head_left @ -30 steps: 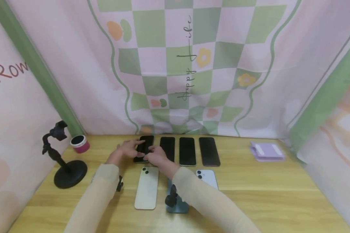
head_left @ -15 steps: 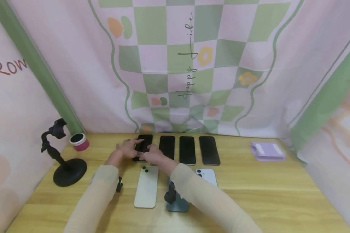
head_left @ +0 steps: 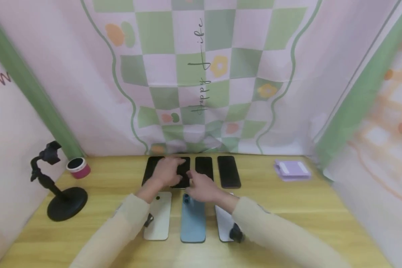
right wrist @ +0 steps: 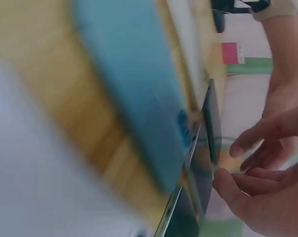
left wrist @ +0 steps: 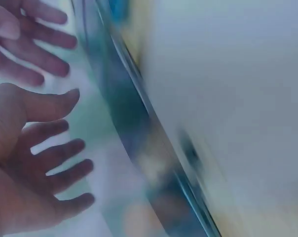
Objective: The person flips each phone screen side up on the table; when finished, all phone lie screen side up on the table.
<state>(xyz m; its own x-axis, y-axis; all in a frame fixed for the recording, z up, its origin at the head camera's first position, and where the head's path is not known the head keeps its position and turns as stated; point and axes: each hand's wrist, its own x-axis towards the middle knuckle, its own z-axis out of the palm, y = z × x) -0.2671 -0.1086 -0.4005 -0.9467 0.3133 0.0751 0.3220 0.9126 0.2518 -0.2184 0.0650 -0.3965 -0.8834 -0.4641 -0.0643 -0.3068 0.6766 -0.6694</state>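
Note:
My left hand (head_left: 167, 172) is over the second black-screened smartphone (head_left: 185, 175) of the back row, fingers spread. Facing it from the right, my right hand (head_left: 203, 187) hovers by the same phone's lower right side, above the top of a blue smartphone (head_left: 192, 221) lying back up. In the left wrist view the fingers of the left hand (left wrist: 35, 153) and right hand (left wrist: 30, 39) stand apart and hold nothing. The right wrist view has the right hand (right wrist: 267, 192) beside the phones with its fingers loosely bent; contact with a phone cannot be made out.
Other dark-screened phones lie at the far left (head_left: 150, 168), third (head_left: 204, 166) and far right (head_left: 229, 172) of the back row. A cream phone (head_left: 158, 219) and a white phone (head_left: 223, 223) flank the blue one. Black stand (head_left: 67, 203), pink jar (head_left: 78, 168) and lilac holder (head_left: 292, 170) are farther out.
Both hands have moved right, from the leftmost back phone to the second one. The leftmost phone stays in the row. The head view has shifted slightly, and the blue phone is now uncovered.

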